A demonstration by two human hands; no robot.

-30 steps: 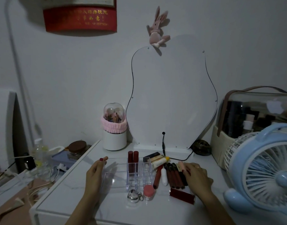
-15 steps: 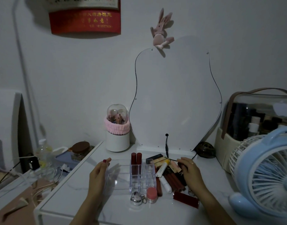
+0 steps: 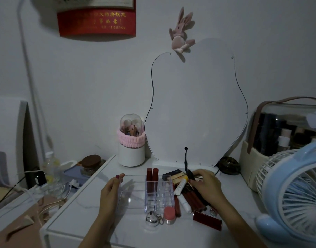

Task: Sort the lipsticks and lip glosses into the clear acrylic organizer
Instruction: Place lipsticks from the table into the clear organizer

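Note:
The clear acrylic organizer [image 3: 135, 197] stands at the middle of the white table. Two dark red lipsticks [image 3: 152, 175] stand upright in its back slots. My left hand [image 3: 109, 192] rests against its left side, fingertips on the back rim. To its right lies a pile of lipsticks and glosses: a white tube with a yellow cap [image 3: 181, 186], a white balm [image 3: 185, 203], dark red tubes [image 3: 194, 200] and a black case [image 3: 171, 173]. My right hand [image 3: 206, 187] lies over the pile, its fingers pinching a dark slim tube [image 3: 191, 176] at the back.
A red rectangular lipstick [image 3: 207, 220], a pink-lidded jar [image 3: 169, 215] and a heart keyring [image 3: 152, 219] lie near the front edge. A blue fan [image 3: 297, 194] and a cosmetic case [image 3: 288, 133] stand right. Mirror [image 3: 194, 113] and white cup [image 3: 131, 154] behind.
My right hand has slid from the dark red tubes toward the back of the pile and closed on a dark tube. My left hand has stayed on the organizer.

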